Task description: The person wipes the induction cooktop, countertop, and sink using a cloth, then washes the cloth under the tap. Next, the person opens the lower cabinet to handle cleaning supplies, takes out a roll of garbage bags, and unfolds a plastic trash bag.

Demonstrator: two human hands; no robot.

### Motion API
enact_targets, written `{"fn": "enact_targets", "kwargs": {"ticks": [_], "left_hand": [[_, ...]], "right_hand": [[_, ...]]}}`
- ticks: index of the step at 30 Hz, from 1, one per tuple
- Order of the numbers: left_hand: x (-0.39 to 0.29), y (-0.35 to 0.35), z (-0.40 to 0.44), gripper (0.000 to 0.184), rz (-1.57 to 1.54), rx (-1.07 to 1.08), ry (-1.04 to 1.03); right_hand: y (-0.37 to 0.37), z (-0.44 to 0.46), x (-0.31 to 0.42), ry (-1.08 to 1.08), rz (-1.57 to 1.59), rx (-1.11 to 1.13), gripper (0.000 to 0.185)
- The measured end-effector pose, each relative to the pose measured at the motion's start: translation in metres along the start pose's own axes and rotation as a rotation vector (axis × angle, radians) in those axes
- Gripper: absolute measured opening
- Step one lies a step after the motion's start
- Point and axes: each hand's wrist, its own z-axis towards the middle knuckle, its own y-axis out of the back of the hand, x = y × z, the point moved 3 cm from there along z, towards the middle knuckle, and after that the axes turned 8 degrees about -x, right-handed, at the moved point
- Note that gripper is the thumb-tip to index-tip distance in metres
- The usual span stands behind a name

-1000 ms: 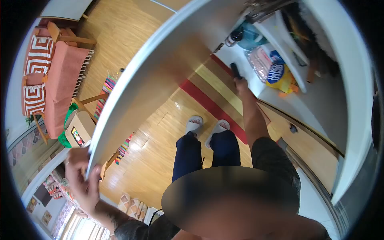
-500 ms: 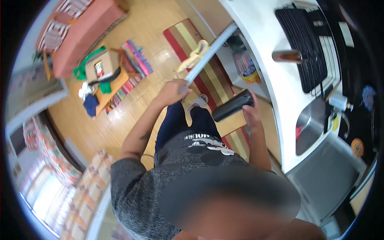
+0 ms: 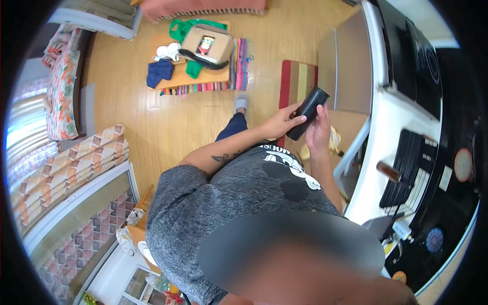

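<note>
A glossy black cylinder [image 3: 311, 111], perhaps a roll, is held at a tilt in front of my shirt. My left hand [image 3: 280, 123] grips its left side, thumb lying across the surface. On the other side, my right hand [image 3: 318, 133] holds it with the fingers partly hidden behind it. What the cylinder is made of or contains cannot be made out.
A white counter [image 3: 378, 109] runs along my right, bearing a black dish rack [image 3: 401, 170]. Below it are a cabinet door edge [image 3: 354, 144] and a yellow cloth [image 3: 335, 140]. Ahead, a wooden bench [image 3: 216, 75] holds a cardboard box [image 3: 219, 44] and clothes. A striped rug [image 3: 293, 81] lies on the floor.
My left hand has left the cabinet door's edge and taken hold of the black cylinder, joining my right hand. My body has turned left, away from the counter, with one foot stepped forward.
</note>
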Motion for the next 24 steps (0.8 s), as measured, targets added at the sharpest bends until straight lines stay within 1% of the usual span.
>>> {"fn": "enact_targets", "kwargs": {"ticks": [2, 4, 5, 6, 7, 9, 11, 13, 14, 15, 17, 18, 19, 20, 21, 22, 23, 24], "left_hand": [[-0.016, 0.038, 0.015, 0.054, 0.037, -0.074, -0.007], [-0.027, 0.071, 0.025, 0.051, 0.068, -0.162, -0.002], [-0.034, 0.089, 0.034, 0.048, 0.245, -0.203, -0.146], [-0.038, 0.106, 0.043, 0.046, 0.431, -0.246, -0.285], [-0.045, 0.120, 0.052, 0.044, 0.462, -0.353, -0.344], [-0.059, 0.147, 0.072, 0.042, 0.506, -0.390, -0.320], [-0.079, 0.166, 0.089, 0.038, 0.529, -0.490, -0.377], [-0.105, 0.177, 0.107, 0.035, 0.664, -0.482, -0.365], [-0.112, 0.180, 0.118, 0.032, 0.725, -0.555, -0.407], [-0.120, 0.187, 0.131, 0.032, 0.732, -0.566, -0.413], [-0.130, 0.199, 0.163, 0.030, 0.857, -0.525, -0.356], [-0.131, 0.204, 0.185, 0.026, 0.705, -0.493, -0.356], [-0.134, 0.208, 0.208, 0.026, 0.711, -0.510, -0.363], [-0.137, 0.207, 0.228, 0.024, 0.583, -0.472, -0.433], [-0.145, 0.205, 0.246, 0.023, 0.454, -0.435, -0.501], [-0.159, 0.201, 0.263, 0.019, 0.456, -0.411, -0.467], [-0.168, 0.196, 0.282, 0.019, 0.452, -0.433, -0.466], [-0.174, 0.191, 0.306, 0.019, 0.264, -0.375, -0.392]], "right_hand": [[-0.029, 0.029, -0.022, -0.086, 0.090, -0.005, 0.036], [-0.060, 0.052, -0.037, -0.130, 0.087, 0.023, 0.037], [-0.077, 0.067, -0.047, -0.163, 0.099, 0.039, 0.039], [-0.087, 0.081, -0.057, -0.251, 0.094, 0.071, 0.039], [-0.115, 0.086, -0.056, -0.298, 0.124, 0.113, 0.040], [-0.143, 0.107, -0.060, -0.366, 0.204, 0.137, 0.041], [-0.162, 0.133, -0.058, -0.362, 0.201, 0.213, 0.039], [-0.167, 0.165, -0.059, -0.396, 0.253, 0.188, 0.038], [-0.169, 0.179, -0.056, -0.412, 0.251, 0.215, 0.038], [-0.179, 0.189, -0.051, -0.435, 0.204, 0.210, 0.040], [-0.168, 0.231, -0.057, -0.490, 0.231, 0.210, 0.051], [-0.171, 0.244, -0.052, -0.494, 0.228, 0.224, 0.051], [-0.176, 0.257, -0.046, -0.539, 0.292, 0.266, 0.058], [-0.182, 0.273, -0.041, -0.589, 0.354, 0.309, 0.065], [-0.189, 0.290, -0.036, -0.600, 0.347, 0.329, 0.065], [-0.194, 0.309, -0.028, -0.514, 0.336, 0.326, 0.071], [-0.196, 0.328, -0.019, -0.430, 0.323, 0.317, 0.076], [-0.195, 0.358, -0.016, -0.358, 0.279, 0.220, 0.078]]}}
